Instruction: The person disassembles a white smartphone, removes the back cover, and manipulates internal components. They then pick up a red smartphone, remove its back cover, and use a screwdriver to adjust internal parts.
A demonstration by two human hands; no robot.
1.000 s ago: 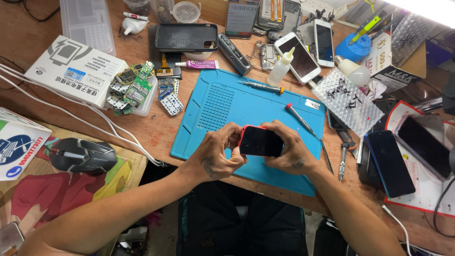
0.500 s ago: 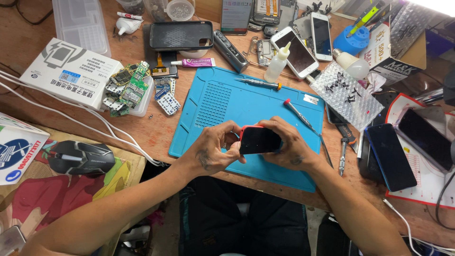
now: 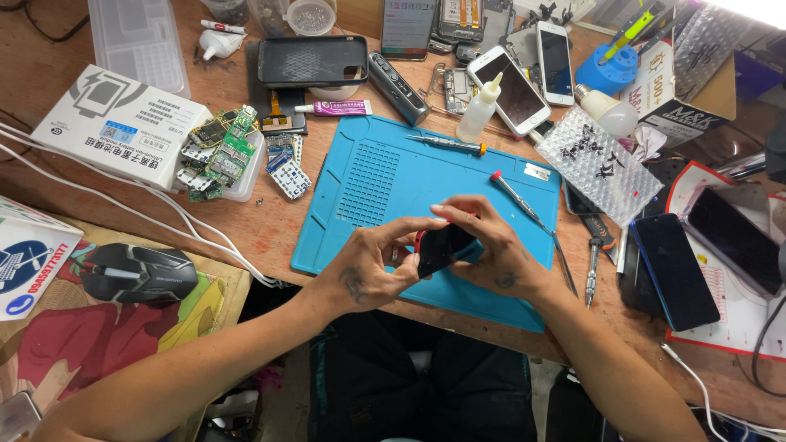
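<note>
Over the near part of the blue work mat point(image 3: 368, 184), both hands grip a small phone with a red frame point(image 3: 442, 248), its dark face tilted up. The left hand point(image 3: 372, 266) clasps the phone's left end, fingers curled round it; the right hand point(image 3: 495, 254) wraps the right end from above. It looks like a pressing or prying step on the phone's edge; any further work there would call for a steady grip and fingertip pressure. On the mat beyond the phone lie a red-tipped screwdriver point(image 3: 524, 205) and a second driver point(image 3: 446, 145). Left of the mat sits a tray of green circuit boards point(image 3: 221, 155); right of it, a dark phone point(image 3: 675, 270). Nothing crowds the hands.
</note>
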